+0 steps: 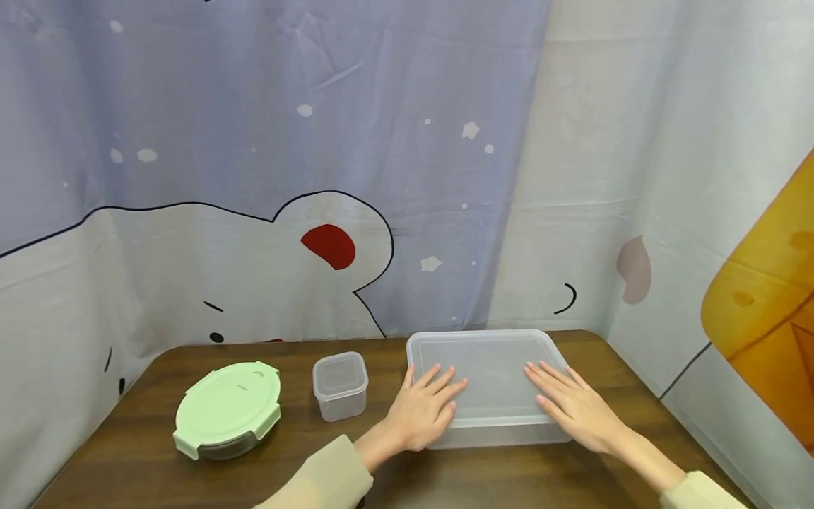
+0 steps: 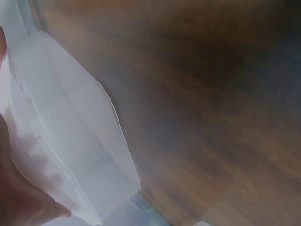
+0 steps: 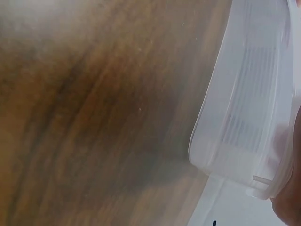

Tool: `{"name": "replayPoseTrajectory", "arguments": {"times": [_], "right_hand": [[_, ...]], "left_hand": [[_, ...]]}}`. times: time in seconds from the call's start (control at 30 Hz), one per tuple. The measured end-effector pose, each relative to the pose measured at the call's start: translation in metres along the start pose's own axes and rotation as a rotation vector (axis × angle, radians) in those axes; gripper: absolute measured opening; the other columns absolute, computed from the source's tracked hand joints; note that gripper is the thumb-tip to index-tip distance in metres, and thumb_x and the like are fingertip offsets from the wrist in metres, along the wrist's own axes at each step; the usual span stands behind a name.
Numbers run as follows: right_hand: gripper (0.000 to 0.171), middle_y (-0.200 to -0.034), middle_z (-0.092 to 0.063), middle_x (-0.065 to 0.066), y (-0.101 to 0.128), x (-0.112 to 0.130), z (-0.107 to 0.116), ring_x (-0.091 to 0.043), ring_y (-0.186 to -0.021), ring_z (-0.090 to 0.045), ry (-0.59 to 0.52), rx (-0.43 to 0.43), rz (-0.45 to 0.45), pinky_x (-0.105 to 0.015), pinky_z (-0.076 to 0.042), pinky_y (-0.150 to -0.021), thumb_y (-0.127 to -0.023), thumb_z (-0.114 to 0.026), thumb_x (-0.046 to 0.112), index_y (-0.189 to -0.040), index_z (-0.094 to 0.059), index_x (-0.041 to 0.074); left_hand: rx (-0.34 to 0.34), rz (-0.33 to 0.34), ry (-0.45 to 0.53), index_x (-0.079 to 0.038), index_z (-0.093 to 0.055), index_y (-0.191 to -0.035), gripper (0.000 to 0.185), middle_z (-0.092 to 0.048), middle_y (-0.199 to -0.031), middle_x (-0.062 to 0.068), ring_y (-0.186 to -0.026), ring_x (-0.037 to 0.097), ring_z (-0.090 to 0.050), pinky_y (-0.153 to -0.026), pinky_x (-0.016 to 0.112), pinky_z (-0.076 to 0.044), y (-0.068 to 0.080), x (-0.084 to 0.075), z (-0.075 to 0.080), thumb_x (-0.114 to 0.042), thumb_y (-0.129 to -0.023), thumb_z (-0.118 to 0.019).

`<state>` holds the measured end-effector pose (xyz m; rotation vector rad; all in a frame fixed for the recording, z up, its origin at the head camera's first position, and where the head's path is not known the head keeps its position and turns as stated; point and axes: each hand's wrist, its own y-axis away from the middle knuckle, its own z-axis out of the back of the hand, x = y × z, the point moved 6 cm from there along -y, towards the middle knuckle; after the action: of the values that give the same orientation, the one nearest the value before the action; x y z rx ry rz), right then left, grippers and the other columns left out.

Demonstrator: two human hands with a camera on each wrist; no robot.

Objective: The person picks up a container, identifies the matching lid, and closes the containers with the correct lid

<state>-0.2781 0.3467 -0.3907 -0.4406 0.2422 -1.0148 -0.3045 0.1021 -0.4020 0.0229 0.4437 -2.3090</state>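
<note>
A large rectangular translucent plastic container (image 1: 496, 378) with its lid on lies flat at the right of the table. My left hand (image 1: 422, 410) rests on the lid's left front part, fingers spread and straight. On the lid's right side lies my right hand (image 1: 575, 406), its fingers also extended. In the left wrist view the container's ribbed side wall (image 2: 70, 122) shows beside part of the hand. The right wrist view shows the other end wall (image 3: 244, 103), with only a bit of the hand at the edge.
A small square clear container (image 1: 340, 387) with a lid stands left of the large one. Farther left is a round glass container with a light green clip lid (image 1: 229, 403). A printed curtain (image 1: 445, 177) hangs behind the brown wooden table (image 1: 299, 452).
</note>
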Motion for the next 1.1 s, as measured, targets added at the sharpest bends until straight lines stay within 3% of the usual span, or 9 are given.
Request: {"name": "replayPoseTrajectory", "arguments": {"times": [0.37,0.53,0.7,0.97,1.1], "right_hand": [[0.045,-0.144,-0.051,-0.008,-0.012,-0.013,-0.006,-0.032,-0.133,-0.046,0.010,0.018,-0.015,-0.008,0.011,-0.114,-0.099,-0.050,0.026,-0.140,-0.050,0.009],[0.045,-0.145,-0.050,-0.007,-0.017,-0.018,-0.012,-0.035,-0.133,-0.045,-0.002,0.035,-0.035,-0.021,-0.005,-0.122,-0.099,-0.049,0.027,-0.141,-0.049,0.010],[0.045,-0.145,-0.050,-0.007,-0.022,-0.021,-0.014,-0.035,-0.133,-0.045,0.001,0.035,-0.032,-0.031,-0.017,-0.121,-0.099,-0.049,0.027,-0.141,-0.049,0.010],[0.041,-0.141,-0.054,-0.008,-0.019,-0.023,-0.015,-0.032,-0.131,-0.049,0.000,-0.042,0.004,-0.015,-0.003,-0.120,-0.098,-0.050,0.019,-0.137,-0.053,0.007],[0.038,-0.138,-0.056,-0.010,-0.016,-0.020,-0.013,-0.033,-0.129,-0.050,0.007,-0.061,-0.005,-0.019,-0.005,-0.121,-0.099,-0.048,0.015,-0.134,-0.056,0.004]], "left_hand": [[0.000,0.007,-0.028,-0.028,-0.048,-0.142,0.044,-0.044,-0.150,-0.001,-0.141,0.027,-0.038,-0.116,0.056,-0.024,-0.018,0.010,-0.005,-0.028,-0.100,-0.034],[0.024,0.026,-0.036,-0.029,-0.047,-0.143,0.045,-0.043,-0.151,-0.001,-0.142,0.026,-0.036,-0.118,0.054,-0.023,-0.023,0.014,-0.005,-0.027,-0.100,-0.033],[0.019,0.035,-0.027,-0.028,-0.047,-0.143,0.045,-0.043,-0.150,0.000,-0.142,0.026,-0.036,-0.118,0.054,-0.023,-0.025,0.017,-0.004,-0.027,-0.100,-0.034],[-0.037,0.057,0.006,-0.026,-0.051,-0.140,0.042,-0.047,-0.148,0.000,-0.140,0.024,-0.039,-0.117,0.051,-0.026,-0.022,0.014,-0.005,-0.032,-0.102,-0.035],[-0.058,0.078,0.049,-0.022,-0.054,-0.138,0.042,-0.049,-0.146,0.002,-0.139,0.024,-0.041,-0.116,0.051,-0.028,-0.019,0.011,-0.004,-0.036,-0.103,-0.035]]}}
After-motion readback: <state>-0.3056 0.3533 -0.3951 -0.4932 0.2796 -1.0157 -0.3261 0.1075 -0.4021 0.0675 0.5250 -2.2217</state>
